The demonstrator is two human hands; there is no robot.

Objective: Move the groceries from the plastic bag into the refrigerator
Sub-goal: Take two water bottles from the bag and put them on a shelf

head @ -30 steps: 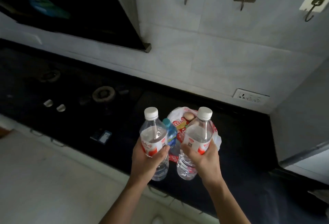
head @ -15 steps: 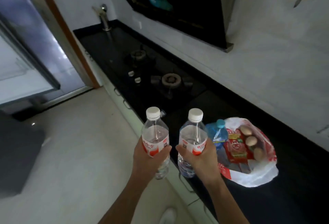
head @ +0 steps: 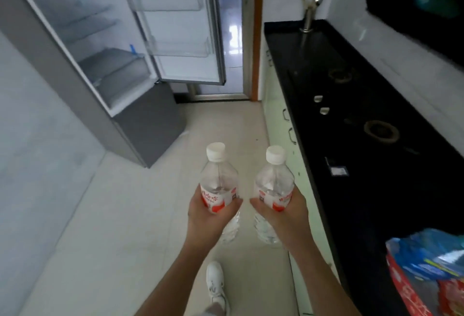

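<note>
- An open grey refrigerator (head: 148, 119) stands at far left;
- right of the refrigerator, the left hand (head: 211, 217) wraps the red label of a clear, white-capped plastic water bottle (head: 218, 177); probably weighty and thin-walled, best gripped mid-body;
- farther right, the right hand (head: 286, 215) clamps the twin bottle (head: 275, 180);
- the red-printed plastic bag (head: 401, 288) lies farthest from the refrigerator.

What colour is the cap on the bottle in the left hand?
White; the cap shows best in the head view.
</note>
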